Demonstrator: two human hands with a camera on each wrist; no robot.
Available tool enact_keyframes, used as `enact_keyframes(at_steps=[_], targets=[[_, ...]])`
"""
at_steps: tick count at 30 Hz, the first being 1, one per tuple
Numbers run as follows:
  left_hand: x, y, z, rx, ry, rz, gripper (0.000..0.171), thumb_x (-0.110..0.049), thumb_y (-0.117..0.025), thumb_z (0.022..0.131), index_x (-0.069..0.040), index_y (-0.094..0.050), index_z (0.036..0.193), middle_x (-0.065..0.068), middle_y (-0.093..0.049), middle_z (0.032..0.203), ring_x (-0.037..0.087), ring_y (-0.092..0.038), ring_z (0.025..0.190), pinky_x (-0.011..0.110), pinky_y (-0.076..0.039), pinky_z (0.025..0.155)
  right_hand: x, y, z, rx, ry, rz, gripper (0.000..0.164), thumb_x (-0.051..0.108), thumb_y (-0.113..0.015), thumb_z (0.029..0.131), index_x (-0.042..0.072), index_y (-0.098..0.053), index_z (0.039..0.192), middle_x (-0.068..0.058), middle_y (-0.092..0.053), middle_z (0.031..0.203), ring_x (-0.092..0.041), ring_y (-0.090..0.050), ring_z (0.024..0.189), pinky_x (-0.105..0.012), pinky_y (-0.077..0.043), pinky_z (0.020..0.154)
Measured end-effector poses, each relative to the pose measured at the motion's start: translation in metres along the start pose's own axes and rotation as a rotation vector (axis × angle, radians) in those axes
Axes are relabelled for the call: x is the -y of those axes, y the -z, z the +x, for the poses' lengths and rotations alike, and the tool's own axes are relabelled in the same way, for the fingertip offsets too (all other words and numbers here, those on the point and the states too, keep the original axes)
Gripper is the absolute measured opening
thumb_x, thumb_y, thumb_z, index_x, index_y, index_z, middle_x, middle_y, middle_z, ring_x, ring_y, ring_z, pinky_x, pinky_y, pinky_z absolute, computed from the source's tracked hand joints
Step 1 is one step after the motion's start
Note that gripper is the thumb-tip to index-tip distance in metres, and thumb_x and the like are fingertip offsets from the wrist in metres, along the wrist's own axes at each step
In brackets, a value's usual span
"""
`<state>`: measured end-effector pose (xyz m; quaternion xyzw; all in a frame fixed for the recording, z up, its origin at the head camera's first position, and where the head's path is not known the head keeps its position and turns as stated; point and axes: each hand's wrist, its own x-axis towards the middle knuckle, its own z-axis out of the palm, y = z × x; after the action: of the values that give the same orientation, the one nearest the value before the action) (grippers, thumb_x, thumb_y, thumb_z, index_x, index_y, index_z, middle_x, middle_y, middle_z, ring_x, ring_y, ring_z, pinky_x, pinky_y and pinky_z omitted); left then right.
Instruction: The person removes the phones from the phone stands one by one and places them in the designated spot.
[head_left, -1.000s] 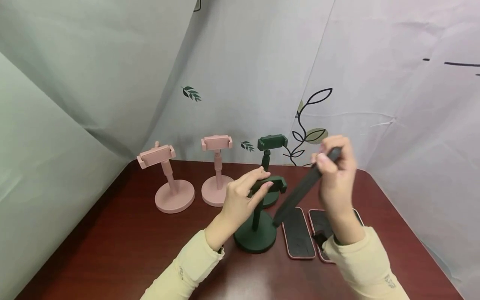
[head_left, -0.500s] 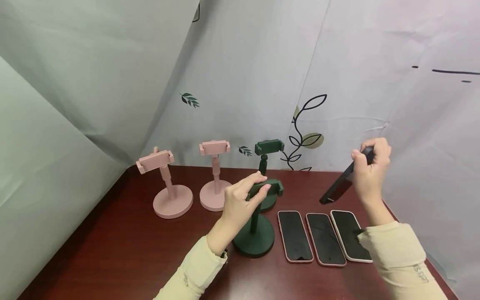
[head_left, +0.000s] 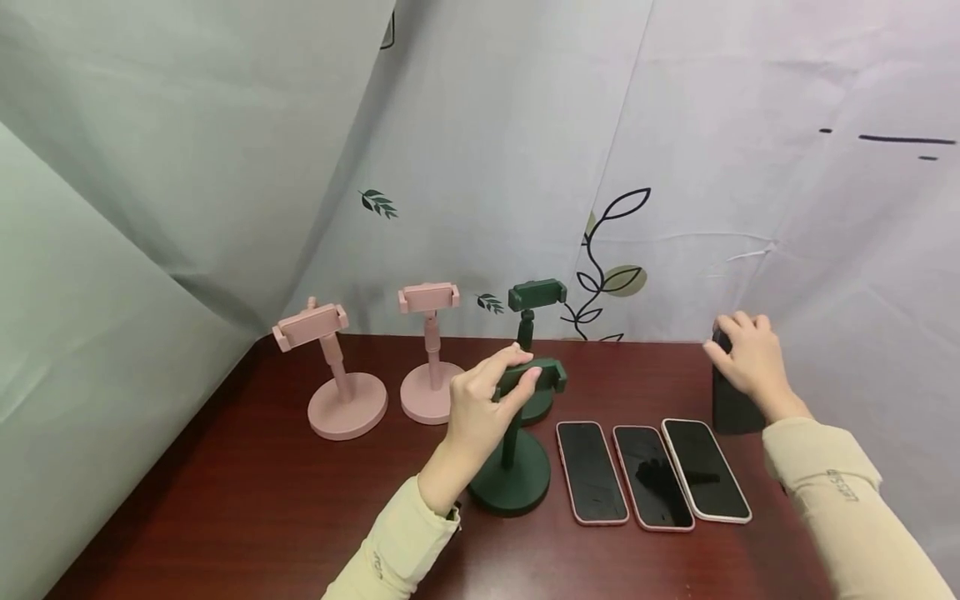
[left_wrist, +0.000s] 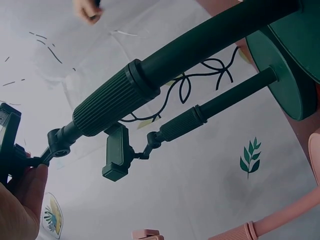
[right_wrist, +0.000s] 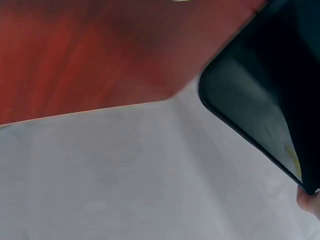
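Note:
My left hand (head_left: pixel 480 404) pinches the clamp head (head_left: pixel 531 379) of the nearer green phone stand (head_left: pixel 512 479), thumb on the near side. In the left wrist view its ribbed green column (left_wrist: pixel 112 102) slants across, with my thumb at the joint under the clamp. At the right, my right hand (head_left: pixel 753 362) grips a black-cased phone (head_left: pixel 733 406) by its upper end. The phone's dark, glossy screen (right_wrist: pixel 245 95) appears in the right wrist view, with a fingertip at its edge. Whether the phone's lower edge touches the table cannot be told.
Beside the nearer stand, three phones lie screen up: two pink-edged (head_left: pixel 592 472) (head_left: pixel 653 478) and one white-edged (head_left: pixel 707 471). Another green stand (head_left: pixel 537 295) rises behind. Two pink stands (head_left: pixel 347 406) (head_left: pixel 428 297) stand to the left. Pale patterned cloth (head_left: pixel 480 150) hangs behind the brown table (head_left: pixel 247 500).
My right hand has carried the black phone rightward from near the green stand, then lowered it at the table's right side. The left hand has kept its hold on the clamp.

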<state>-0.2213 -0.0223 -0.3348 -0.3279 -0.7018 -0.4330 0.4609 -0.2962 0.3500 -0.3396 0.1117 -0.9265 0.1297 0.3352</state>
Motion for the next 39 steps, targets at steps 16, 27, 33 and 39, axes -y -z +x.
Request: enact_keyframes(at_steps=[16, 27, 33, 39], targets=[[0.0, -0.001, -0.003, 0.002, 0.047, 0.005, 0.018, -0.017, -0.069, 0.086, -0.003, -0.07, 0.096, 0.012, -0.073, 0.098, 0.021, -0.069, 0.098, 0.029, -0.055, 0.08, -0.05, -0.016, -0.049, 0.581, -0.152, -0.109, 0.053, 0.029, -0.05, 0.092, -0.013, -0.049, 0.123, -0.038, -0.043, 0.123, -0.057, -0.037, 0.104, -0.068, -0.036, 0.073], [0.001, -0.001, -0.001, 0.001, 0.029, 0.003, 0.018, -0.017, -0.068, 0.086, -0.002, -0.07, 0.095, 0.012, -0.073, 0.097, 0.021, -0.069, 0.096, 0.029, -0.055, 0.08, -0.068, -0.025, -0.07, 0.622, -0.185, -0.065, 0.043, 0.028, -0.052, 0.089, -0.01, -0.051, 0.111, -0.036, -0.046, 0.11, -0.057, -0.04, 0.099, -0.067, -0.039, 0.067], [0.0, -0.001, 0.0, -0.004, 0.025, 0.003, 0.017, -0.015, -0.069, 0.085, -0.002, -0.07, 0.095, 0.013, -0.073, 0.097, 0.022, -0.069, 0.096, 0.029, -0.055, 0.08, -0.073, -0.031, -0.074, 0.525, -0.167, 0.008, 0.029, 0.022, -0.063, 0.081, 0.0, -0.047, 0.091, -0.027, -0.047, 0.089, -0.049, -0.045, 0.087, -0.058, -0.036, 0.067], [0.0, -0.001, 0.001, -0.01, 0.016, 0.002, 0.017, -0.015, -0.069, 0.085, -0.002, -0.07, 0.095, 0.012, -0.073, 0.094, 0.021, -0.069, 0.096, 0.028, -0.055, 0.08, -0.07, -0.038, -0.074, 0.511, -0.102, -0.014, 0.029, 0.017, -0.068, 0.074, 0.0, -0.046, 0.079, -0.015, -0.047, 0.073, -0.036, -0.048, 0.078, -0.053, -0.034, 0.07]])
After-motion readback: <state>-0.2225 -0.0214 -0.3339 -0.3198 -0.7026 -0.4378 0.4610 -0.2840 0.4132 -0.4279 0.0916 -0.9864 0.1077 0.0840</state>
